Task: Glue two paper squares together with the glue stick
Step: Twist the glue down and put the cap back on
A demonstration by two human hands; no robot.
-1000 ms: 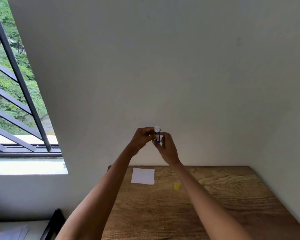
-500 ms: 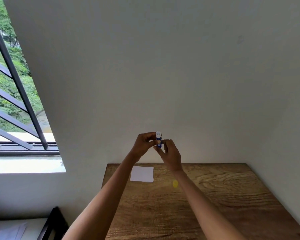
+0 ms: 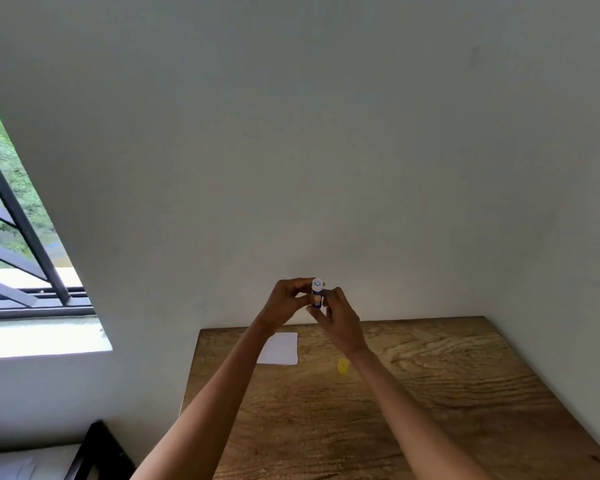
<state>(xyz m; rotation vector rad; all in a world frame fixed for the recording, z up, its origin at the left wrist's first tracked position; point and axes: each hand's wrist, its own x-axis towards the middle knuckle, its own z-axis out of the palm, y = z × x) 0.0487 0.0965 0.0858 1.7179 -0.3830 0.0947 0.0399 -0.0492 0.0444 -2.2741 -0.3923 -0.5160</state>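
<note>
Both hands still hold the glue stick (image 3: pixel 317 294) up in front of the wall: the left hand (image 3: pixel 288 301) pinches its barrel, the right hand (image 3: pixel 338 322) curls round its lower end, likely twisting glue out. Little has changed but a slight drop. Below the grip lie the paper (image 3: pixel 280 348) and yellow cap (image 3: pixel 342 366), so gluing has not begun.

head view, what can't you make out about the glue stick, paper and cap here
- Glue stick, head view: lower body hidden by the left hand and right hand; label too small.
- White paper: left corner behind the left forearm; one sheet or two, unclear.
- Yellow cap: too small for detail.
</note>
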